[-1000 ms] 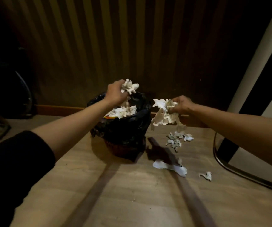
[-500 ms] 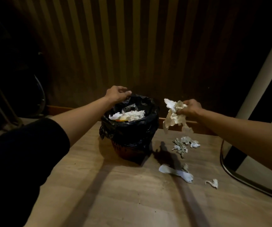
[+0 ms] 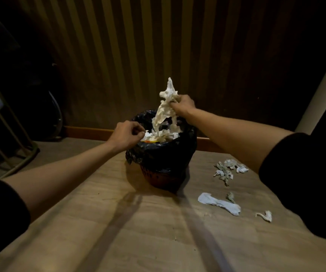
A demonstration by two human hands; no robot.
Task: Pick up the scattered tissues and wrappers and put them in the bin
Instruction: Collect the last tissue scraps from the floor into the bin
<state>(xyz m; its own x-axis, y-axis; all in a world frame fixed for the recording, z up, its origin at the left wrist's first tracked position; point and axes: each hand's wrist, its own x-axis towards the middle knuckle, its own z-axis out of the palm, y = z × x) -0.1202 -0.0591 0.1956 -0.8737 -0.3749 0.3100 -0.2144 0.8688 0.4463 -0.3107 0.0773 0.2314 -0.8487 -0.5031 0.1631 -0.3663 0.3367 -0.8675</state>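
A small bin lined with a black bag stands on the wooden floor by the wall, with white tissues inside. My right hand is above the bin's far rim, gripping a bunch of crumpled tissues that hangs down into the opening. My left hand is at the bin's near left rim, fingers curled; whether it pinches the bag edge is unclear. Loose tissues lie to the right of the bin: a cluster, a long flat piece, a small scrap and another scrap.
A striped wood-panel wall and skirting board run behind the bin. A metal frame stands at the left. A pale post rises at the right. Bare wooden floor stretches in front.
My right hand has carried its bunch of tissues leftward from beside the bin to above its opening. My left hand has dropped its tissues in and lowered to the rim.
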